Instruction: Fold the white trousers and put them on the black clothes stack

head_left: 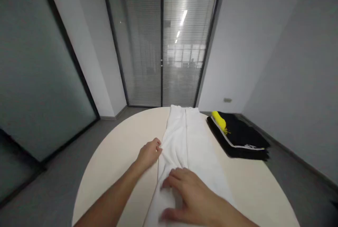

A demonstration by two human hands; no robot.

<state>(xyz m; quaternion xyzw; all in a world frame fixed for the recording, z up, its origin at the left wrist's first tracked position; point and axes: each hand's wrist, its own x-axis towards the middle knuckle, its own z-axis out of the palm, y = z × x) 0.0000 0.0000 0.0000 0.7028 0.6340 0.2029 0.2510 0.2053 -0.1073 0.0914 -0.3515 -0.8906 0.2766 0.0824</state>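
The white garment [188, 149] lies lengthwise down the middle of the round table [116, 156], running from the far edge toward you, with a seam or fold line along its centre. Your left hand [150, 153] sits at its left edge about halfway along; the fingers are curled together and their tips meet the cloth's border, but you cannot tell whether they pinch the fabric or only press against it. Your right hand [188, 193] lies palm down on the near part of the garment, fingers loosely spread and flat on the cloth, the thumb low near the bottom of the picture. That hand is blurred, so the exact gaps between the fingers are hard to read. The cloth bunches into soft folds between the two hands. The garment's near end is cut off by the lower edge of the view and partly hidden under your right hand. To the right, well apart from the white cloth, a stack of black folded clothes [241, 139] with a yellow patch [219, 120] rests at the table's edge.
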